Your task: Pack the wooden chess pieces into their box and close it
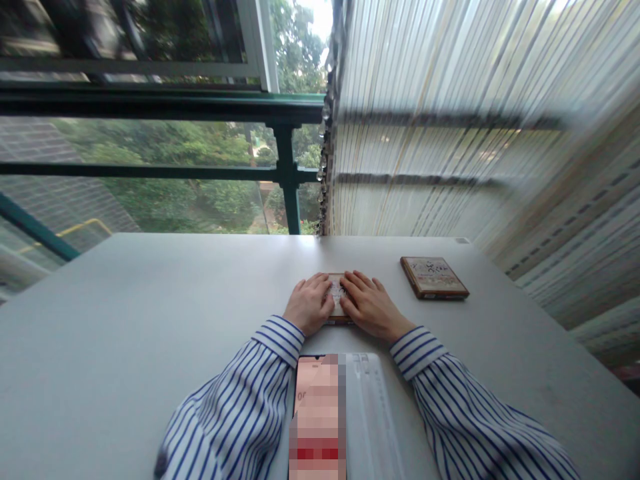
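A flat, brown-edged box or book (337,305) with a printed pale cover lies on the white table (150,347) in front of me. My left hand (311,303) rests on its left side, palm down, fingers stretched forward. On its right side lies my right hand (371,303), also flat with the fingers apart. Both hands cover much of the cover, so only a strip of its print shows between them. A second flat piece (434,277) of the same look lies to the right, beyond my right hand and untouched.
Between my forearms lie a phone (306,387) with a lit, partly blurred screen and a whitish, flat, long object (373,413) beside it. Behind the table's far edge stand a green railing (287,170) and a string curtain (425,153).
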Available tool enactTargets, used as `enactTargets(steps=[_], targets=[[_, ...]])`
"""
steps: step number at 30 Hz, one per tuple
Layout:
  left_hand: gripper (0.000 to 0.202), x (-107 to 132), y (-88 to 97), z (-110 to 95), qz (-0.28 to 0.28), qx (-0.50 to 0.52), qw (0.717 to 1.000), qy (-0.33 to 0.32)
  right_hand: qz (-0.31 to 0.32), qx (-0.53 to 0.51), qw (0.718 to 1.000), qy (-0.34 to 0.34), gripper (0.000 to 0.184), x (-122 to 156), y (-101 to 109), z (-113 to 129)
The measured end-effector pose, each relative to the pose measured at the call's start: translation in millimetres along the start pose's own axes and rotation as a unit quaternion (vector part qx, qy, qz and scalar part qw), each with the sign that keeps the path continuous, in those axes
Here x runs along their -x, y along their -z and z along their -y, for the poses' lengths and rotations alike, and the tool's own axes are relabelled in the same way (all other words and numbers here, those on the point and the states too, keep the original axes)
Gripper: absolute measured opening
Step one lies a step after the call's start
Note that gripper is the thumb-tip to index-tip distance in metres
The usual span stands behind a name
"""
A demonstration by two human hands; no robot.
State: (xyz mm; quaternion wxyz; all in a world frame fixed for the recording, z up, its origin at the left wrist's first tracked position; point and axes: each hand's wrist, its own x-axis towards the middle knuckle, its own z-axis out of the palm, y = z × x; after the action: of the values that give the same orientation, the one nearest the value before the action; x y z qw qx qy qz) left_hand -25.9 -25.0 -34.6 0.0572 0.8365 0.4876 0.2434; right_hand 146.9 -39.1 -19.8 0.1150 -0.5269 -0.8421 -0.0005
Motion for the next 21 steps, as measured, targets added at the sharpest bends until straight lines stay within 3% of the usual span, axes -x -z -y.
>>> enactTargets(steps=[9,21], targets=[[0.037,0.7,-2.1,0.4,-0.002,0.002,1.000,0.007,0.025,-0.003,1.000,0.009,0.054,6.3,-0.5,3.7],[0.036,-0.2,-9.4,8.4,-0.018,0.030,0.999,-0.002,0.020,0.001,0.999,-0.028,0.050,25.3,1.4,-6.0]])
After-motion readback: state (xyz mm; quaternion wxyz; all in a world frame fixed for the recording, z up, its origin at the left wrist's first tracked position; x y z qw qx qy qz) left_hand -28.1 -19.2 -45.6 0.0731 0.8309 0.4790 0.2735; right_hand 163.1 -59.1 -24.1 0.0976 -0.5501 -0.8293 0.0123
